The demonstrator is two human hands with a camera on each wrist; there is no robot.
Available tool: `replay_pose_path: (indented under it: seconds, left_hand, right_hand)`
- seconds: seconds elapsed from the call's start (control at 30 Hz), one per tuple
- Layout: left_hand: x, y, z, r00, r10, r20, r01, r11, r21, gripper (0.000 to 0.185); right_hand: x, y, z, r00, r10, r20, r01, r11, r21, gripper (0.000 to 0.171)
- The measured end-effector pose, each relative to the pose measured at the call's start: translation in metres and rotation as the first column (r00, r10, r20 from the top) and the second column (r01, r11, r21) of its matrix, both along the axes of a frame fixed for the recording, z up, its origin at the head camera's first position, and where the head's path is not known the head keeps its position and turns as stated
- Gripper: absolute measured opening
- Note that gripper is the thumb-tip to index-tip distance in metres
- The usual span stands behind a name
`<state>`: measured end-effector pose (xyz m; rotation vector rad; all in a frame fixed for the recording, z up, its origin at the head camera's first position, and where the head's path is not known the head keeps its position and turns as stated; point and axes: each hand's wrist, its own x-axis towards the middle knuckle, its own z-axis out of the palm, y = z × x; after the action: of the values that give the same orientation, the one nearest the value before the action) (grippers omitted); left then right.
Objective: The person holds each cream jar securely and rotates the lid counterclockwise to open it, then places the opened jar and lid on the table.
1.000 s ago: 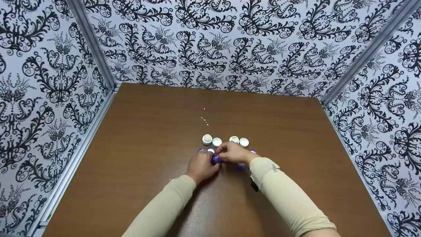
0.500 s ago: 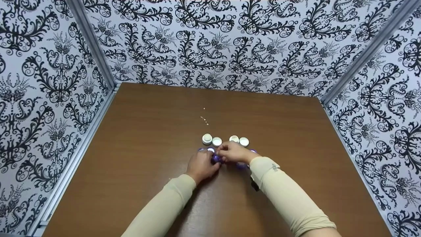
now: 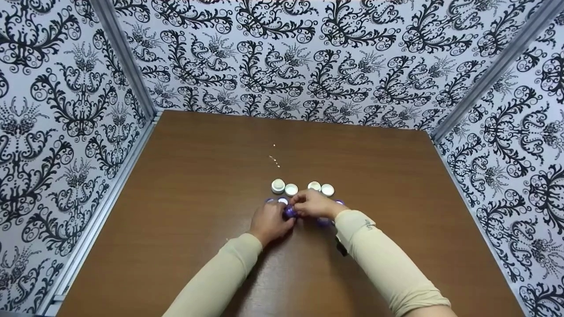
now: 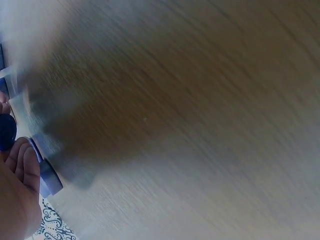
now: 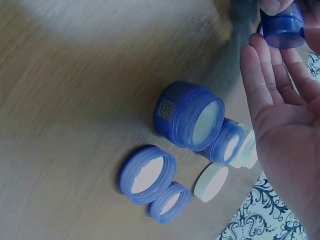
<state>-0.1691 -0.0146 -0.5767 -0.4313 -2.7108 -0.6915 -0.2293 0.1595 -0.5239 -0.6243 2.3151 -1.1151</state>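
Note:
In the head view both hands meet at a small purple-blue jar (image 3: 289,212) just above the wooden table. My left hand (image 3: 266,222) grips it from the left. On its other side my right hand (image 3: 313,204) pinches at the jar with thumb and forefinger. From the right wrist view the small blue jar (image 5: 283,29) shows at the top right corner, a thumb pressed on it, while the other fingers of the right hand (image 5: 285,125) stretch out below. A dark blue disc (image 4: 7,131) appears beside the left hand (image 4: 22,195) in the left wrist view.
An open larger blue jar (image 5: 190,117) with pale contents stands near a smaller open blue jar (image 5: 227,145) and a pale jar (image 5: 245,152). Upturned blue lids (image 5: 148,174) and a whitish lid (image 5: 211,182) lie beside them. White crumbs (image 3: 274,160) dot the table (image 3: 211,176).
Both hands stay around the small jar in the same place, with only slight finger movement. The other jars and lids have not moved.

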Motion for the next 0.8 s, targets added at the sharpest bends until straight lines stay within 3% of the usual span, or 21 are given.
replay_pose_path:
  seconds: [0.4, 0.67, 0.8]
  left_hand:
    - [0.0004, 0.0003, 0.0006, 1.000, 0.006, 0.012, -0.006, 1.000, -0.008, 0.033]
    - [-0.0005, -0.0005, -0.0003, 1.000, 0.005, 0.017, -0.005, 1.000, -0.006, 0.033]
    - [-0.0005, -0.0013, -0.0014, 1.000, -0.001, 0.012, 0.001, 1.000, -0.001, 0.033]
  right_hand:
    - [0.0000, -0.0001, 0.0010, 0.997, 0.029, -0.076, -0.026, 0.999, 0.045, 0.024]
    - [0.0013, -0.0017, -0.0001, 1.000, -0.014, 0.024, 0.013, 1.000, 0.028, 0.020]
    - [0.0011, -0.0022, -0.0010, 0.999, -0.016, 0.032, 0.016, 1.000, 0.022, 0.020]
